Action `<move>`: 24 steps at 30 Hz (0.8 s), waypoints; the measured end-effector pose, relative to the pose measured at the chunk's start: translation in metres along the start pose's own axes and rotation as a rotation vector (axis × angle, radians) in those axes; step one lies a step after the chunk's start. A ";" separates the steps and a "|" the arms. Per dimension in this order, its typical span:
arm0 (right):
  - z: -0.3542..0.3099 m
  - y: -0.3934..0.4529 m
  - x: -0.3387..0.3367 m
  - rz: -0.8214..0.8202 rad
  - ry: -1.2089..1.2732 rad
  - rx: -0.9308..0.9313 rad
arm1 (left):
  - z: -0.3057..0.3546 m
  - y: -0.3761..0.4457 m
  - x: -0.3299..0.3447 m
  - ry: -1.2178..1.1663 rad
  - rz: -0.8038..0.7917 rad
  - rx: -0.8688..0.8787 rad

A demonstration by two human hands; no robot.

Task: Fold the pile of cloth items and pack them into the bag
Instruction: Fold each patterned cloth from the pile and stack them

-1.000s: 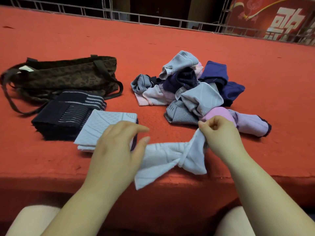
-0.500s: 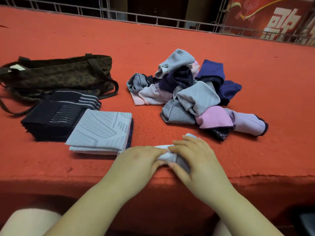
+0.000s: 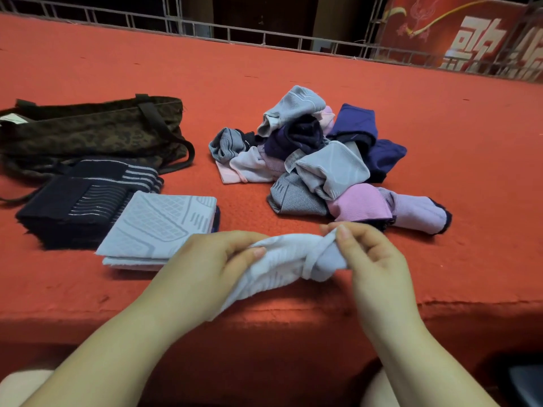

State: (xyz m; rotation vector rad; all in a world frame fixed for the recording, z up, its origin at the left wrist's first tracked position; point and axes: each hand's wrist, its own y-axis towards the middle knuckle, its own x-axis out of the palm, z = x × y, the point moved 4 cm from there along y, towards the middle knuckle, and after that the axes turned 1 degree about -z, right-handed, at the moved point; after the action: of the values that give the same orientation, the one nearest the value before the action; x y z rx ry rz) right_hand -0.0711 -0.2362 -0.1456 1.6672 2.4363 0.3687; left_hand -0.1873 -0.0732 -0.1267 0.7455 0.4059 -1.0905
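Half a second ago both hands were pressed together low on the bunched pale grey cloth (image 3: 282, 265) at the desk's near edge; now they have drawn apart and lifted it, so the piece is stretched between them at lower centre of the frame. I'd judge she is opening it out to find its edges before folding, not finishing a fold.

The left hand (image 3: 211, 265) grips the cloth's left end with thumb and curled fingers. The right hand (image 3: 373, 259) pinches the twisted right end between thumb and fingertips. The fabric looks like a soft ribbed knit, with a narrow band wound around it near the right hand.

To the left lies a flat folded grey piece (image 3: 158, 227) with a raised diamond pattern, beside a folded navy stack (image 3: 73, 207) with fine pale stripes. The unfolded pile (image 3: 320, 160), centre right, is a crumpled heap of grey, purple, navy and pink knits. The leopard-print bag (image 3: 88, 130) lies slumped at upper left on the red felt desk (image 3: 440, 127), nothing visibly packed yet.
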 end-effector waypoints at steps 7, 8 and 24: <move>0.004 0.021 -0.019 0.150 0.561 0.325 | -0.011 -0.011 -0.030 -0.086 0.073 -0.058; 0.004 0.021 -0.018 0.146 0.586 0.339 | -0.009 -0.011 -0.032 -0.095 0.076 -0.062; 0.000 0.008 0.008 -0.101 -0.455 -0.145 | 0.003 0.007 0.032 0.479 -0.278 0.121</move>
State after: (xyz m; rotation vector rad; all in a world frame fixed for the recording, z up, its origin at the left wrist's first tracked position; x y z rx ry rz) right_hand -0.0668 -0.2257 -0.1428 1.3814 2.0917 0.1278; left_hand -0.1670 -0.0947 -0.1424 1.0851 0.8765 -1.1992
